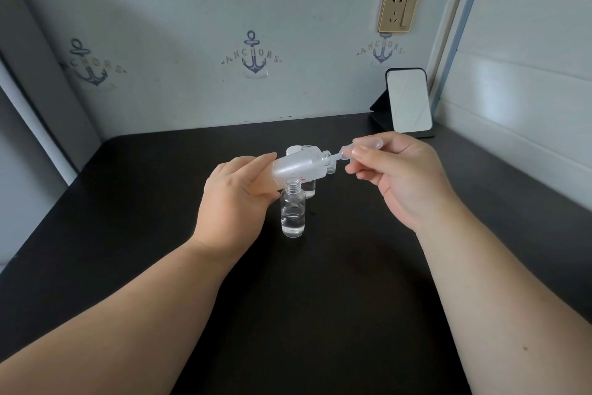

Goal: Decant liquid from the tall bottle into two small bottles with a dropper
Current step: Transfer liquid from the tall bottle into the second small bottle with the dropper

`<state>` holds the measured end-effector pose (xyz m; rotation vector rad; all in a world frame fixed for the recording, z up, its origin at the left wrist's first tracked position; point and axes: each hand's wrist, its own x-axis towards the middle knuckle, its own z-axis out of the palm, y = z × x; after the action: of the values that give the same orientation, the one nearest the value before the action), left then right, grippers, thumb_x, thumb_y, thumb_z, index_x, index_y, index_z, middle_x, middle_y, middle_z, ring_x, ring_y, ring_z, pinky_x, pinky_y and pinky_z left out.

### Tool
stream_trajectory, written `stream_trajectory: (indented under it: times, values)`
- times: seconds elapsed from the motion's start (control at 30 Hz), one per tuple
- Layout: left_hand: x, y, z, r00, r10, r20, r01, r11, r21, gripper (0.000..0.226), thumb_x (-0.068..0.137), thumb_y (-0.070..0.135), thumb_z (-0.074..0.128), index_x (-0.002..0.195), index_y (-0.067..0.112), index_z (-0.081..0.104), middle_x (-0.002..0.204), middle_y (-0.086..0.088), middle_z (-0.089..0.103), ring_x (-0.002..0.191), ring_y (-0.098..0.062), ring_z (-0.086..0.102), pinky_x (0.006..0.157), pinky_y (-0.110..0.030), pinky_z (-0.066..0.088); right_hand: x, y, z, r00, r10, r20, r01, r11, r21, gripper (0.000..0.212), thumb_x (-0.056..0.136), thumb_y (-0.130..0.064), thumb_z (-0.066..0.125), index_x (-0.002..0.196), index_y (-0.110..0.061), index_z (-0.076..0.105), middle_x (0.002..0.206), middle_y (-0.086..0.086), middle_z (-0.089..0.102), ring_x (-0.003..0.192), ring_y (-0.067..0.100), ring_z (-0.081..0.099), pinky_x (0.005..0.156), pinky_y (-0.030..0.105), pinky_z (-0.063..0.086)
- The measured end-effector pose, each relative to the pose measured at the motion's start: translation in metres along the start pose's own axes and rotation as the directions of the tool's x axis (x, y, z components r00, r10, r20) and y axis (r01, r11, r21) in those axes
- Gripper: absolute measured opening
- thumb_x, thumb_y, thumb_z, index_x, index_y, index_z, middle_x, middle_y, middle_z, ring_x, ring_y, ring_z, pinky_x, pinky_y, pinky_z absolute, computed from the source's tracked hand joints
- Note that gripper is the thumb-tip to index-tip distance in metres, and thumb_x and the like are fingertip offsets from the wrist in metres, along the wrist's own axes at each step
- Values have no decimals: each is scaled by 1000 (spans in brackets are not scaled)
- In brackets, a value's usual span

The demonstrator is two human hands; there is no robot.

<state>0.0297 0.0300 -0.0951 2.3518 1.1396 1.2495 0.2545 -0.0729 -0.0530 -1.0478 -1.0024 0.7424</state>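
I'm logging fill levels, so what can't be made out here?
Head view only:
- Far small bottle: mostly hidden behind the tall bottle; level unreadable.
- Tall bottle's remaining liquid: frosted wall and left hand cover it.
- Dropper contents: bulb pinched under right hand.
- Caps: hidden behind tall bottle.

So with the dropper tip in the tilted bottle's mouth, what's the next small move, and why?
Probably ease the squeeze on the dropper bulb to draw liquid up. The right hand has its tip in the neck of the tall bottle, which the left hand holds tilted; the near small bottle stands open and only part full.
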Motion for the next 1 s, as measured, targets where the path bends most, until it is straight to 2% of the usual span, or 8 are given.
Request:
stream_trajectory:
  times: [0.1, 0.2, 0.27, 0.47, 0.7, 1.0]
  values:
    - [0, 0, 0, 1000, -5, -2, 5, 1000, -6, 57, 81, 13, 78, 134, 30, 65, 118, 18, 59, 113, -19, 50, 100, -31, 37, -1, 0, 3, 1000, 3, 14, -3, 1000, -24, 8, 85, -9, 77, 84, -17, 80, 97, 14, 78, 76, 20, 74, 67, 22, 55]
    - [0, 1, -1, 1000, -13, 4, 13, 1000, -4, 57, 82, 14, 79, 134, 31, 64, 118, 19, 58, 115, -19, 50, 102, -34, 38, -1, -2, 4, 1000, 5, 14, -5, 1000, -22, 5, 82, -14, 78, 84, -18, 81, 97, 14, 78, 76, 21, 75, 68, 23, 56]
    - [0, 2, -1, 1000, -13, 9, 13, 1000, -8, 58, 81, 14, 79, 135, 31, 64, 118, 19, 58, 115, -20, 50, 103, -36, 39, -1, -1, 4, 1000, 5, 17, -5, 1000, -11, 7, 85, -11, 77, 85, -17, 80, 98, 15, 78, 78, 22, 75, 69, 23, 56]
    - [0, 1, -1, 1000, -13, 7, 13, 1000, 5, 58, 81, 15, 80, 135, 31, 64, 114, 23, 53, 114, -19, 50, 100, -29, 35, -1, -2, 3, 1000, -14, 24, 14, 1000, 12, 14, 90, -6, 72, 87, -17, 81, 95, 11, 78, 79, 22, 75, 71, 25, 57]
    - [1, 0, -1, 999, -36, 8, 36, 999, 4, 60, 81, 16, 82, 136, 30, 63, 122, 12, 63, 114, -19, 51, 101, -31, 37, 1, -4, -3, 999, -23, -34, 25, 998, 58, 7, 86, -11, 72, 87, -12, 78, 97, 12, 78, 79, 24, 73, 74, 28, 57]
    - [1, 1, -4, 998, -59, 11, 59, 998, 9, 60, 81, 16, 82, 136, 29, 63, 122, 9, 64, 114, -21, 52, 104, -39, 41, 2, -8, -9, 997, -33, -71, 41, 993, 115, 18, 92, -3, 67, 83, -13, 78, 93, 11, 77, 76, 21, 71, 68, 23, 55]
